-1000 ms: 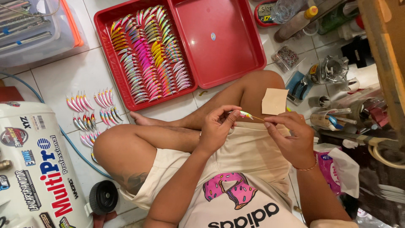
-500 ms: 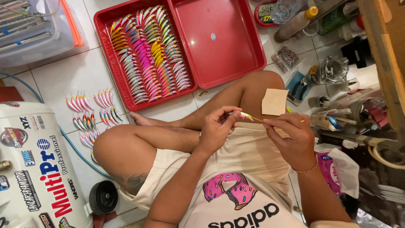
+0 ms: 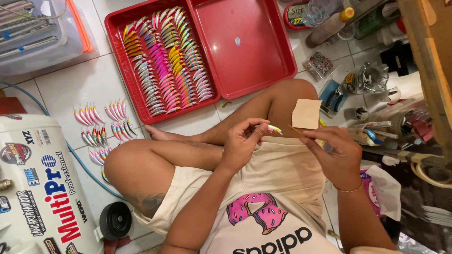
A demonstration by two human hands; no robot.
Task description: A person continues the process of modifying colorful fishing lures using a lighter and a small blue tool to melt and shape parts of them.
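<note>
The left hand [image 3: 242, 143] pinches a small fishing lure [image 3: 272, 128] between thumb and fingertips, holding it level above the lap, its yellow and pink tip pointing toward the other hand. The right hand [image 3: 332, 153] is closed around a thin stick [image 3: 295, 130], gripped like a pen, whose tip points at the lure and stops just short of it. Both hands hover over the person's crossed legs and beige shorts [image 3: 278, 174].

On the raised right knee rests a small square of tan paper [image 3: 306, 114]. Beyond the knees, on the white tiled floor [image 3: 80, 84], lies a red tray [image 3: 245, 51] with two compartments: the left one is packed with rows of colourful lures [image 3: 167, 61] in pink, yellow and silver, while the right one shows bare red plastic. More lures [image 3: 101, 127] lie in short rows on the tiles near the person's left knee. A white compressor tank [image 3: 37, 188] covered in stickers sits at the lower left, with a blue hose [image 3: 33, 101] running past it. To the right is a clutter of bottles, pliers [image 3: 335, 96] and small packets.
</note>
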